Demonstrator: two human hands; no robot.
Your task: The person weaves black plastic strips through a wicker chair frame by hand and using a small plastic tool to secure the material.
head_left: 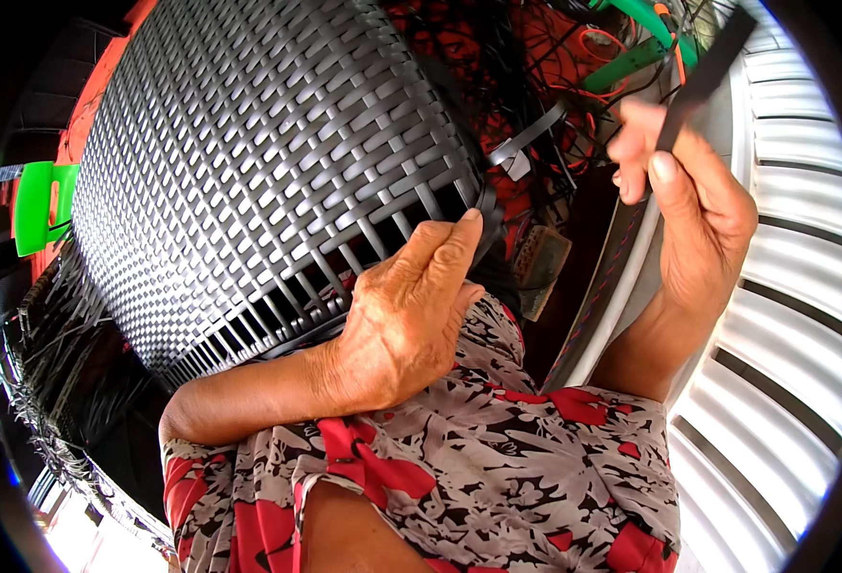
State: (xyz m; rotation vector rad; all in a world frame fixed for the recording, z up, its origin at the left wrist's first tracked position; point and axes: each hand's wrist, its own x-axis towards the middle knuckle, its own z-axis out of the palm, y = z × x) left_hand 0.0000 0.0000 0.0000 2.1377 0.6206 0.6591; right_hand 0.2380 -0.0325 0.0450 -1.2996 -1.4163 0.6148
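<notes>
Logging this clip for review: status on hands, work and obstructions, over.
Left hand at near right corner of woven panel. Right hand raised, gripping dark strip. Bare ribs along panel's near edge. Grey strip juts beyond its right edge: possible snag.

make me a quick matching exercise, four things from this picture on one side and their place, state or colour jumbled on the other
Column one:
1. left hand
2. right hand
3. floral cloth
4. slatted surface

Column two:
a. raised, holding a dark flat strip
b. white, along the picture's right side
c. at a corner of the woven panel
d. red, black and pale grey

Pairs: 1-c, 2-a, 3-d, 4-b
</notes>
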